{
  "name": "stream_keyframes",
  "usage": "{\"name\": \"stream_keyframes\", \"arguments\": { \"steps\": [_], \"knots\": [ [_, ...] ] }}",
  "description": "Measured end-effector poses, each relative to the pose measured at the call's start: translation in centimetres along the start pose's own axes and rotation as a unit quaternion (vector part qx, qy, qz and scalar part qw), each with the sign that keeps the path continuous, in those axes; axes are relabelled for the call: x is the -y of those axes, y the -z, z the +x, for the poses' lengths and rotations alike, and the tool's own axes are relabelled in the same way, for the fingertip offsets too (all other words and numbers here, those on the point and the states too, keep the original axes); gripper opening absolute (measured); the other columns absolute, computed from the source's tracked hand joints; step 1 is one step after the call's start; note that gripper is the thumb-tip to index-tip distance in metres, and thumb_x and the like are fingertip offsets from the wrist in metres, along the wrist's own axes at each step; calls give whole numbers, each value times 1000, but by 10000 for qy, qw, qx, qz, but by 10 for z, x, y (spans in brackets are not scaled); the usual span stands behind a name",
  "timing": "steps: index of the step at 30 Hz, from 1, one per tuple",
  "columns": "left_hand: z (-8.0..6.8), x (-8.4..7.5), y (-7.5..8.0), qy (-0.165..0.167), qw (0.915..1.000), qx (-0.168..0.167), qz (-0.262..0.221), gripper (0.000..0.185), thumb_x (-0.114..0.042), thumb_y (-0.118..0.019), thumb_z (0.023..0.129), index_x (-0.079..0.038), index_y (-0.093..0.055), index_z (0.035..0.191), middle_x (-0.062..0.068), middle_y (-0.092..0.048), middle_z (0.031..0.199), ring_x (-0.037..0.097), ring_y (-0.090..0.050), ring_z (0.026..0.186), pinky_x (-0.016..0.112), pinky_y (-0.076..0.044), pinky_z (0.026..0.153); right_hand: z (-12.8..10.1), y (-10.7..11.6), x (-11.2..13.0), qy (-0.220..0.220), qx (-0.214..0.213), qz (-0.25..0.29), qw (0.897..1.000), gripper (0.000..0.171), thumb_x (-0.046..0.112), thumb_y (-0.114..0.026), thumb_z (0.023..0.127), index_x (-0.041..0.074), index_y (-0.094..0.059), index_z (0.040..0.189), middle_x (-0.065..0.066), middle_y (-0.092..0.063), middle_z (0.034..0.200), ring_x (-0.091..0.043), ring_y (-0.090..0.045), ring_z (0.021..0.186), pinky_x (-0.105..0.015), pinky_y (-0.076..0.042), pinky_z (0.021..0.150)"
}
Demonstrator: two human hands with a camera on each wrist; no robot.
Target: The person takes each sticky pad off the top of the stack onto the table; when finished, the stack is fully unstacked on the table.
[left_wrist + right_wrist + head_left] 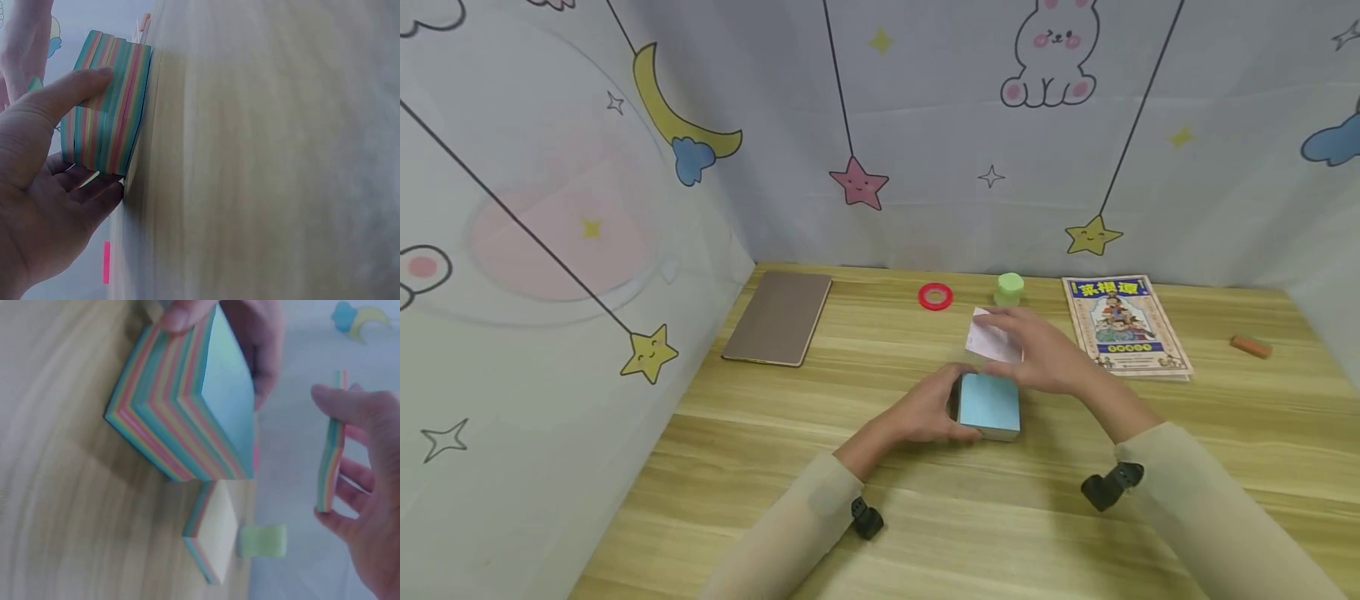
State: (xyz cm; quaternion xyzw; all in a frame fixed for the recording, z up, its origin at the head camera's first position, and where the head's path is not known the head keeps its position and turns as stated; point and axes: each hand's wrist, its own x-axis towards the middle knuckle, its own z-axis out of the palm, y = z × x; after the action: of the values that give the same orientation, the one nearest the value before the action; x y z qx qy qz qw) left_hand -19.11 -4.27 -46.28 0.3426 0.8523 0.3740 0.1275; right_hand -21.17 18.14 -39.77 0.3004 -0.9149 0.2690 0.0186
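A block of stacked paper note pads [990, 402], blue on top with striped coloured sides, stands on the table. My left hand [934, 407] grips this block from its left, the thumb [87, 84] lying along the near striped side and the fingers round the other side. Above and beyond it, my right hand [1037, 350] pinches a thin note pad [331, 462] with a pale pink top. In the right wrist view that pad is raised off the table between thumb and fingers. Another pale-topped note pad [215, 534] lies on the table behind the block.
A brown flat notebook or tablet [778, 318] lies at the back left. Along the back are a red tape ring [923, 302] and a green-lidded jar [1009, 287]. An illustrated booklet [1123, 325] and a small orange-brown bar [1251, 346] lie at right. Printed curtains [925, 100] border the table.
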Motion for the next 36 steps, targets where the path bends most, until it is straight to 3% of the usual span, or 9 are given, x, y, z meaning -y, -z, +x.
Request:
{"name": "stream_keyframes", "arguments": {
  "steps": [8,13,19,27,36],
  "knots": [
    [1,1,0,-13,9999,36,-106,88,-28,-87,75,-1,-38,142,4,-50,128,12,-50,110,25,-42,96,34,-20,-25,-405,-14,19,9992,65,23,-78,83,7,-52,140,-20,-44,145,-41,-39,132,-59,-33,105],
    [1,3,0,-106,9999,-7,-98,85,-28,-88,74,-2,-40,139,3,-51,124,11,-51,107,24,-43,94,48,-35,-33,-348,140,-42,9993,64,20,-80,80,6,-55,138,-20,-45,144,-39,-40,132,-56,-37,102],
    [1,5,-1,-264,9995,-32,-179,81,-26,-88,74,-5,-40,136,1,-51,125,10,-51,108,25,-43,95,63,-48,-28,-140,790,-357,9961,65,18,-79,79,5,-55,138,-18,-47,144,-37,-38,135,-53,-31,110],
    [1,6,0,-294,9995,2,-93,81,-28,-87,74,-6,-40,136,-1,-51,123,8,-51,106,21,-43,92,76,-53,-18,-384,1263,-486,9901,59,16,-77,82,8,-57,136,-17,-48,143,-37,-37,136,-53,-28,112],
    [0,4,2,-372,9991,-7,-184,83,-24,-88,74,-3,-38,137,2,-50,125,9,-52,105,28,-47,92,87,-61,-8,-792,1713,-269,9817,56,10,-74,86,8,-56,138,-18,-43,147,-38,-34,138,-53,-26,112]
  ]
}}
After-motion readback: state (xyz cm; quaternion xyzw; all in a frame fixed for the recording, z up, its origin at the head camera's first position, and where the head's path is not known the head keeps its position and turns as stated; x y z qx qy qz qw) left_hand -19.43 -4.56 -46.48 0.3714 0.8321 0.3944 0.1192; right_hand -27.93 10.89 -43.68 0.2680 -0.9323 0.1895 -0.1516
